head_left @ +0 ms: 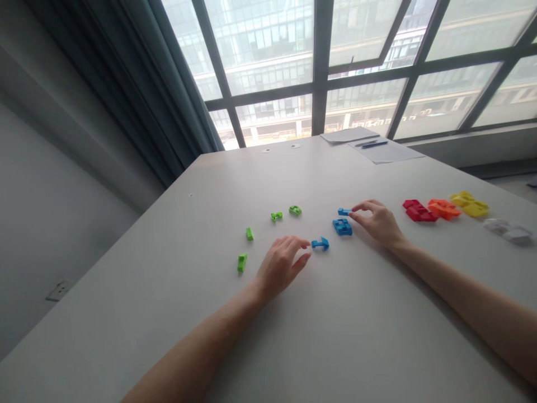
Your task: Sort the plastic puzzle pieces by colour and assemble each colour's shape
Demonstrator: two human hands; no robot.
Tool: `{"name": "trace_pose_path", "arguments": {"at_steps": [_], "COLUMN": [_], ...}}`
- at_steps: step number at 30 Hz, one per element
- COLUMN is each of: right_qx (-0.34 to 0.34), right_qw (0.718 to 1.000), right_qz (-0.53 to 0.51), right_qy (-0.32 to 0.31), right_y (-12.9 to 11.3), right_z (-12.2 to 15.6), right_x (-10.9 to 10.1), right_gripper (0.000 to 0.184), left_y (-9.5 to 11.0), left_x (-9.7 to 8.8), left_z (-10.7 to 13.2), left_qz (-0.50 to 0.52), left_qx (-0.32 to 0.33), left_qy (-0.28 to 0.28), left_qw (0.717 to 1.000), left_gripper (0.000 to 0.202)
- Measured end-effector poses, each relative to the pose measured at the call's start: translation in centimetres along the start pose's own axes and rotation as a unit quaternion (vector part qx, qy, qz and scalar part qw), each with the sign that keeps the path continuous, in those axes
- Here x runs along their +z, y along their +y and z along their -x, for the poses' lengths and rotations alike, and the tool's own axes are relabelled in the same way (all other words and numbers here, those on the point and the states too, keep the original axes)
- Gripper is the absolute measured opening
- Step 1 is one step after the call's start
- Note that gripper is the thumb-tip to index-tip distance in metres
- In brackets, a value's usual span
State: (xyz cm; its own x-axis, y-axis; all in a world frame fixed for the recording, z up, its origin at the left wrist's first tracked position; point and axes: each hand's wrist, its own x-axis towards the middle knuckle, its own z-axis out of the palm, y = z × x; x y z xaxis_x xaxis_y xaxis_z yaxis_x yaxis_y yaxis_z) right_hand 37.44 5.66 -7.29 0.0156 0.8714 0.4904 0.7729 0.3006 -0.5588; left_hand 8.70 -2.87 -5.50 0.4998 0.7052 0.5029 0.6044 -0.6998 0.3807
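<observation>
Blue plastic T-shaped piece (320, 243) lies flat on the white table (335, 336), right at the fingertips of the left hand (281, 268). Left fingers curved and loose, with a gap between thumb and index, so not clamped on anything. Index tip is at the piece's left end; can't tell if it actually touches.

Right hand (377, 221) rests on the table further right. Its thumb and index are pinched on the right end of a small blue plastic bar (344, 211), which sits low on or just above the tabletop. Other right fingers are tucked under. Chunky blue plastic block (342, 226) sits just below that bar, beside the right thumb, between the two hands.

Four small green plastic pieces are scattered left of the blue ones: green piece one (295, 210), green piece two (276, 216), green piece three (249, 234) and green piece four (242, 262), the last nearest the left wrist.

Right of the right hand is a row of assembled plastic shapes: red shape (419, 211), orange shape (443, 209) touching it, yellow shape (470, 204), and white shape (507, 230) slightly apart and nearer.

At the far table edge are paper sheets (390, 151) with a dark pen (375, 144) on top. Big grid window (319, 67) behind, grey curtain (159, 95) at left.
</observation>
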Motion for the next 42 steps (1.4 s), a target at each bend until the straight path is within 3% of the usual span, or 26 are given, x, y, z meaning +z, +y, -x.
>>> {"name": "trace_pose_path", "arguments": {"at_steps": [8,13,18,26,32,36,42], "right_qx": [-0.003,-0.053,-0.106,-0.165,-0.183,-0.185,-0.164], "right_qw": [0.995,0.993,0.981,0.972,0.961,0.956,0.962], "right_qz": [0.090,0.056,0.015,0.048,0.034,0.009,-0.024], "right_qy": [-0.043,-0.085,-0.161,-0.159,-0.205,-0.228,-0.215], "right_y": [0.3,0.5,1.0,1.1,1.6,1.4,0.8], "right_z": [0.5,0.2,0.0,0.0,-0.4,-0.5,-0.4], "right_x": [-1.0,-1.2,-1.1,-1.7,-2.8,-3.0,-3.0], "right_gripper": [0.029,0.023,0.050,0.041,0.040,0.037,0.035], "left_y": [-0.2,-0.2,-0.2,-0.2,-0.2,-0.2,-0.2], "left_x": [0.1,0.1,0.0,0.1,0.0,0.0,0.1], "left_z": [0.1,0.1,0.1,0.1,0.1,0.1,0.1], "left_qz": [0.006,0.009,0.013,0.012,0.014,0.015,0.015], "left_qx": [-0.005,-0.007,-0.008,-0.006,-0.003,-0.002,-0.002], "left_qy": [0.000,0.001,-0.003,-0.001,0.000,0.000,0.001], "left_qw": [1.000,1.000,1.000,1.000,1.000,1.000,1.000], "left_gripper": [0.011,0.011,0.011,0.011,0.010,0.010,0.010]}}
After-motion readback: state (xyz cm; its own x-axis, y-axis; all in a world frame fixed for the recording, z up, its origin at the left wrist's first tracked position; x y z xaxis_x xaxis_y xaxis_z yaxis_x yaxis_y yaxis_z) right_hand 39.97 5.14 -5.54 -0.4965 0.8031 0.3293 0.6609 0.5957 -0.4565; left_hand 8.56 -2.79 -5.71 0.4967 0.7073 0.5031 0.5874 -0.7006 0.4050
